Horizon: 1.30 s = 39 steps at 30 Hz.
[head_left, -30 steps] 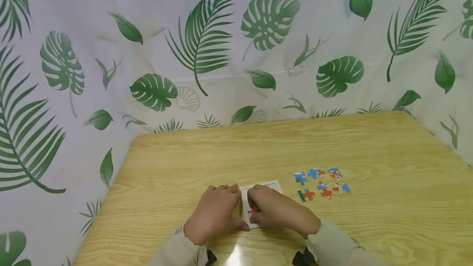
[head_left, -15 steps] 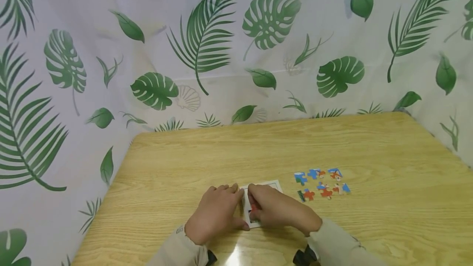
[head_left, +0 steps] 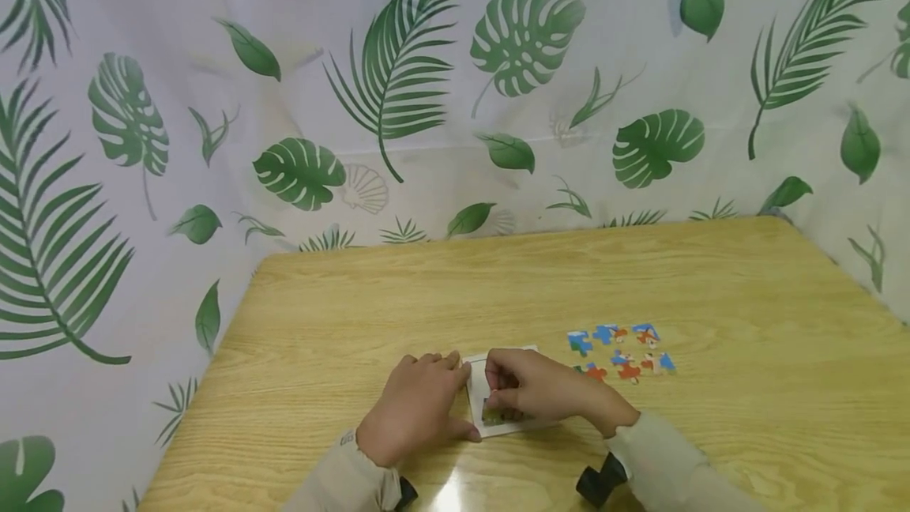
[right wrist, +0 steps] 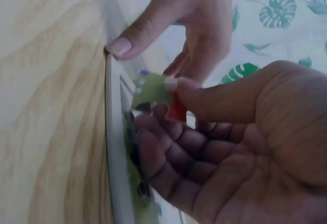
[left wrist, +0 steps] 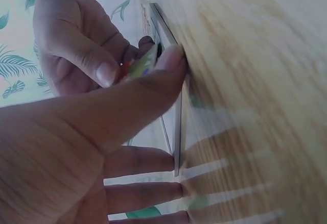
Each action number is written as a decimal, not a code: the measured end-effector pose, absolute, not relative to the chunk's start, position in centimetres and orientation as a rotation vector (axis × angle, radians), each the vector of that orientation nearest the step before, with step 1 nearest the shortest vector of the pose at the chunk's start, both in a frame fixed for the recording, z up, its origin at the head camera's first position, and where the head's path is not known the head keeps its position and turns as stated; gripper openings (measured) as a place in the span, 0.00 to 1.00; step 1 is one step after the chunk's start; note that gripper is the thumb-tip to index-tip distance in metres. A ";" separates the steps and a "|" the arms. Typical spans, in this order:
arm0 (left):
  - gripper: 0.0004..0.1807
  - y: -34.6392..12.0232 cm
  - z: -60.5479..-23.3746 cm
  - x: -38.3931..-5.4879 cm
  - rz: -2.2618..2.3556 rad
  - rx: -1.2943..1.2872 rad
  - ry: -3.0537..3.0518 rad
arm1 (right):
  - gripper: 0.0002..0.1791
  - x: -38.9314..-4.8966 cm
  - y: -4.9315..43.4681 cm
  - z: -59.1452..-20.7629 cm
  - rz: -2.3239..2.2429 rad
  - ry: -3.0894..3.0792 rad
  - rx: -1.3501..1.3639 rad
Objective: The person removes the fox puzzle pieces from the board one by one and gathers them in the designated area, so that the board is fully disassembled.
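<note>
A white puzzle tray (head_left: 475, 397) lies near the front of the table. My left hand (head_left: 415, 409) rests along its left side, fingers straight and thumb on the near corner. Over the tray, my right hand (head_left: 543, 389) pinches a green and red puzzle piece (right wrist: 153, 92) between thumb and fingers. In the right wrist view that piece is tilted above the tray's rim (right wrist: 116, 132). More green puzzle surface (right wrist: 137, 191) shows inside the tray under the right fingers. Much of the tray is hidden by the right hand.
Several loose puzzle pieces, blue, red and green, lie right of the tray, among them a fox-faced piece (head_left: 646, 334) and a red one (head_left: 629, 371). The wooden table (head_left: 355, 306) meets a leaf-patterned cloth (head_left: 426, 101) at the back.
My right hand has shifted slightly right and lifted, with the puzzle piece in its fingers. More of the tray's left part now shows. The left hand has stayed in place.
</note>
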State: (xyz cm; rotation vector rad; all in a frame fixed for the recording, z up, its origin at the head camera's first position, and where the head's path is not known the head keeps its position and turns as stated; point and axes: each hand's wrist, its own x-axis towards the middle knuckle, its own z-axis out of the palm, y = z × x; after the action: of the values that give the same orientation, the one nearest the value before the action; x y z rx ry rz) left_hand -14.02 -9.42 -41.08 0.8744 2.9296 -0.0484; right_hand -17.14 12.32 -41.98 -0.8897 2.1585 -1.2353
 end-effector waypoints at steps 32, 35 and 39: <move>0.48 -9.0 -41.3 -14.1 -0.083 0.880 2.929 | 0.08 -15.7 23.9 -42.0 -1.195 2.557 -0.867; 0.49 -9.0 -41.4 -14.1 -0.081 0.876 2.929 | 0.08 -15.7 24.3 -42.3 -1.148 2.591 -0.844; 0.49 -9.1 -41.5 -14.1 -0.088 0.881 2.931 | 0.08 -15.4 24.4 -42.6 -1.086 2.646 -0.848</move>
State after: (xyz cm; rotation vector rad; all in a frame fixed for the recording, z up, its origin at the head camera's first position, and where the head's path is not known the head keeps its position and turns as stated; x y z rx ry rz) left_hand -14.12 -9.05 -41.49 0.8812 2.9305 -0.0877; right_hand -15.39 24.43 -42.64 -0.8482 2.6456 -1.0862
